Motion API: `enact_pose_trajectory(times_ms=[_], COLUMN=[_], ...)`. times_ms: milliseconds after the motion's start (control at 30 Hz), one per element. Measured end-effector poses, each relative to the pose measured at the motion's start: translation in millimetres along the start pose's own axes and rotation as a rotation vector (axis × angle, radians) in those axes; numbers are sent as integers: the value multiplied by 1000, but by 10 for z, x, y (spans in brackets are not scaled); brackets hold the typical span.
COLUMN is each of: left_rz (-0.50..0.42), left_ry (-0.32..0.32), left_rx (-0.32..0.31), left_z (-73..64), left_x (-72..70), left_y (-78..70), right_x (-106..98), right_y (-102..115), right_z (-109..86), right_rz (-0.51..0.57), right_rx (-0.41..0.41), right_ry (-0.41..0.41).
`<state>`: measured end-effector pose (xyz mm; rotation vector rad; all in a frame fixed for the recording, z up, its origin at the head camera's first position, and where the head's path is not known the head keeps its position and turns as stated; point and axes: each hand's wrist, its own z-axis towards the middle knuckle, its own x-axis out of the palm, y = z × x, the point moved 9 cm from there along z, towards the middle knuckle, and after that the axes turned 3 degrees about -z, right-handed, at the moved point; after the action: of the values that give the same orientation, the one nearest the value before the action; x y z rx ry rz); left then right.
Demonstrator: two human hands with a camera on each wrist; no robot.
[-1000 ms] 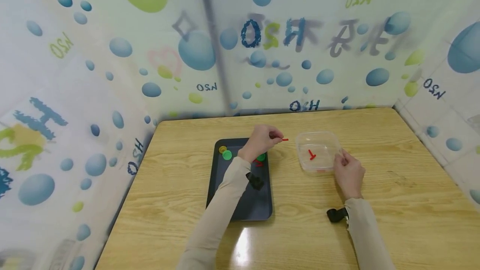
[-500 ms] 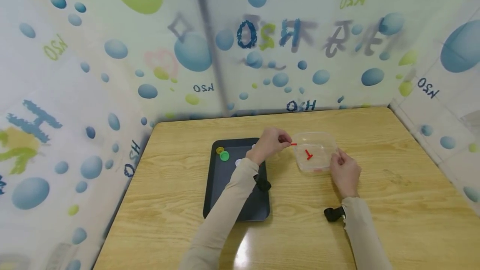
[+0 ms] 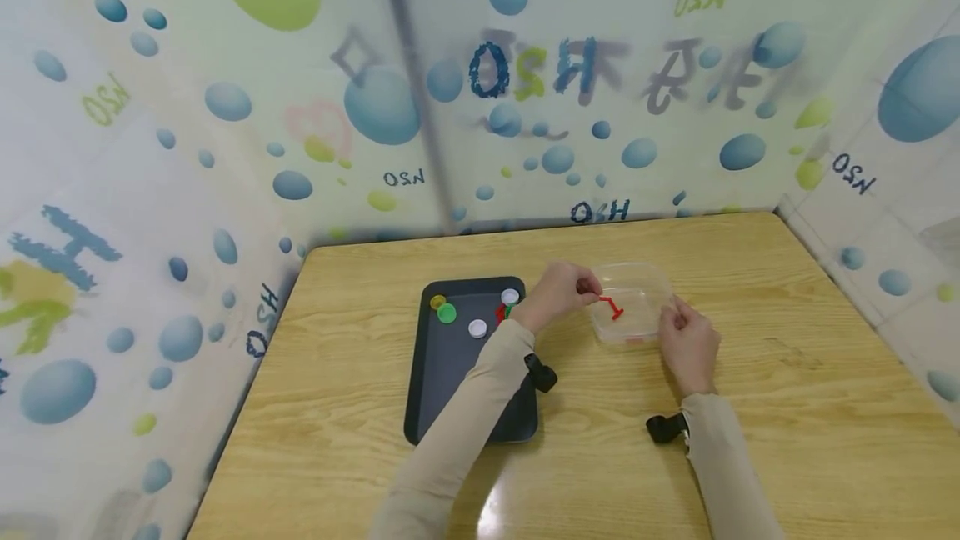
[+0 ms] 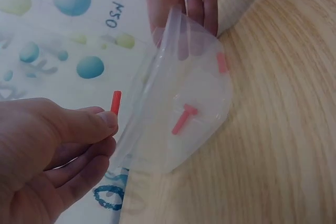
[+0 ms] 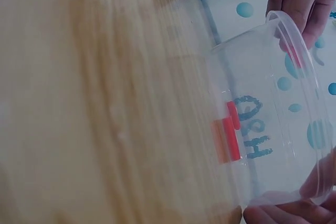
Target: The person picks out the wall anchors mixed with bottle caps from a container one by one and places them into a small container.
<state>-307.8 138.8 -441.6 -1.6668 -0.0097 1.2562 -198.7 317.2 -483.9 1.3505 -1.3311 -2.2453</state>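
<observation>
My left hand (image 3: 561, 297) pinches a short red stick (image 4: 116, 101) between thumb and forefinger; its lower end is hidden by the fingertips. The stick is at the left rim of a clear plastic container (image 3: 633, 267). Inside the container lies a red T-shaped piece (image 3: 617, 308), also seen through the wall in the right wrist view. My right hand (image 3: 690, 347) grips the container's near right side, thumb and fingers at the rim (image 5: 283, 17).
Left of the container stands a dark tray (image 3: 442, 373) holding a green cap (image 3: 447, 312), a yellow cap (image 3: 438, 302), white caps (image 3: 477, 328) and red pieces (image 3: 500, 313). My left forearm crosses over the tray. A printed curtain (image 3: 337, 148) hangs behind the wooden table (image 3: 345, 357).
My left hand has moved right from above the tray to the container's left rim, carrying the red stick. White caps in the tray have come into sight. My right hand keeps its grip.
</observation>
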Motion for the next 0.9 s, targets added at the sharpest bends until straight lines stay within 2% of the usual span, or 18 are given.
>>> enact_pose_trajectory(times_ms=[333,667,900], left_rz=[57,52,63], left_ry=[22,47,87], left_rx=[41,50,76], left_z=[106,136,156], left_x=[127,220,322], left_y=[-121,-178,-248], right_x=[-24,-13,14], right_y=[-5,-10,-9], right_z=[-1,19,-4], right_rz=[-2,-5,5], right_rx=[5,-22,-13], right_ry=[-7,-38,-23])
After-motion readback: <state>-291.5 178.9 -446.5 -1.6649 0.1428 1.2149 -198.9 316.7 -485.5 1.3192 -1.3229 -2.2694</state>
